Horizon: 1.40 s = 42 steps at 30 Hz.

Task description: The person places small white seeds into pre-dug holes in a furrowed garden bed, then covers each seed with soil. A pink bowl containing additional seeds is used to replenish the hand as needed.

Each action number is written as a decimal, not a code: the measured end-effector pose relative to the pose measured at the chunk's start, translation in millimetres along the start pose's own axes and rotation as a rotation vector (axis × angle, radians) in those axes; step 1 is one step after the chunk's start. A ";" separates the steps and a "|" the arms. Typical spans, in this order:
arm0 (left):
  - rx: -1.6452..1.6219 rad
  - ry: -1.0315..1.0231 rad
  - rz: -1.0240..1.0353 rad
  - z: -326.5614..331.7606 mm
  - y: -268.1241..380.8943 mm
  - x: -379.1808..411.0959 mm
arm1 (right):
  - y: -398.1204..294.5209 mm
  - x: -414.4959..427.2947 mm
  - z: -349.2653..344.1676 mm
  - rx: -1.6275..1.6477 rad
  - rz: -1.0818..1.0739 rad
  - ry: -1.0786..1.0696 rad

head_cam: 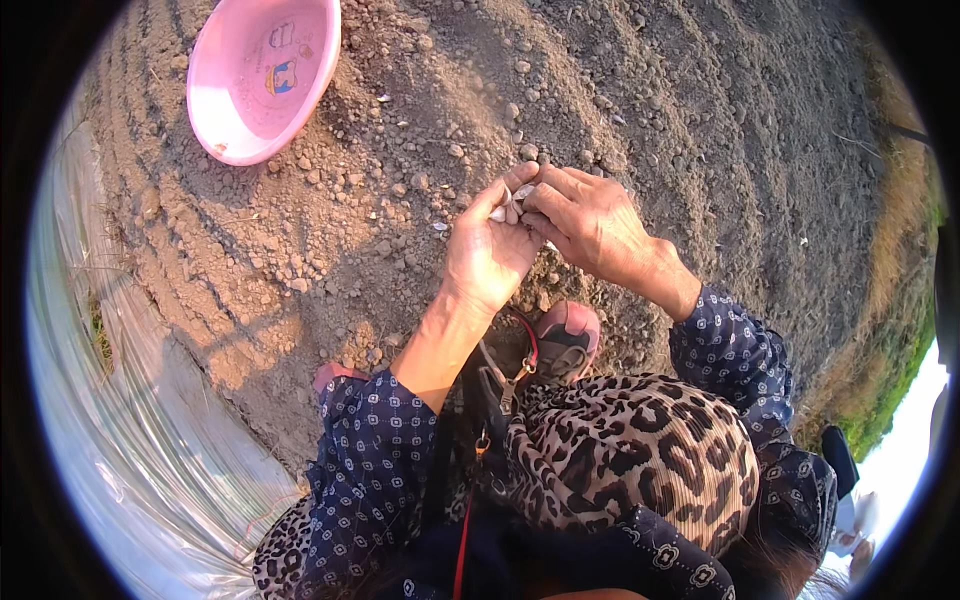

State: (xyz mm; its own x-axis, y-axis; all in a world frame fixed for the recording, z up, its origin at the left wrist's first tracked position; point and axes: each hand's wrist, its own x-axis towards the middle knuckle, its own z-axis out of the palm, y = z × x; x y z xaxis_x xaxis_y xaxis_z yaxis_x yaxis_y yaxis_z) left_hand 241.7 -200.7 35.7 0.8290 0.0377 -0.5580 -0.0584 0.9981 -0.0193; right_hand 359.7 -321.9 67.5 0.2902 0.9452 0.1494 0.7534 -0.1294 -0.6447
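Observation:
Several pale garlic cloves (511, 212) lie cupped in my left hand (491, 251), which is turned palm up over the soil. My right hand (596, 217) reaches across from the right, its fingertips at the cloves and meeting the left fingers. One clove (524, 193) shows at the right fingertips; whether it is pinched there is partly hidden by the fingers. Below the hands, dry cloddy soil (405, 300) holds a few small whitish pieces (439, 226), possibly cloves or skins.
A pink plastic basin (300, 124) with a cartoon print stands on the soil at upper left. Clear plastic sheeting (172, 442) covers the ground along the left. My shoe (570, 341) is just below my hands, near a red cord (531, 337). Dry grass (892, 232) borders the right.

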 end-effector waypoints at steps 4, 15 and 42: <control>-0.088 -0.057 -0.094 6.1 0.7 5.6 | -3.0 -2.2 -8.6 0.140 0.060 0.107; -0.052 0.195 -0.066 20.8 -14.7 24.4 | 96.6 52.4 -65.0 -0.154 0.512 0.211; -0.081 0.106 -0.020 27.4 3.1 32.2 | 70.0 60.5 -49.5 -0.075 0.139 0.131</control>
State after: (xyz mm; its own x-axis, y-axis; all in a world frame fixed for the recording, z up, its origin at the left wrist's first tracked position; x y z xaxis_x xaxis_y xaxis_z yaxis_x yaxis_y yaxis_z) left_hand 283.4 -195.0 40.3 0.7671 0.0082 -0.6415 -0.0905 0.9913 -0.0955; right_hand 459.2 -288.6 68.6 0.4649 0.8705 0.1618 0.7409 -0.2824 -0.6093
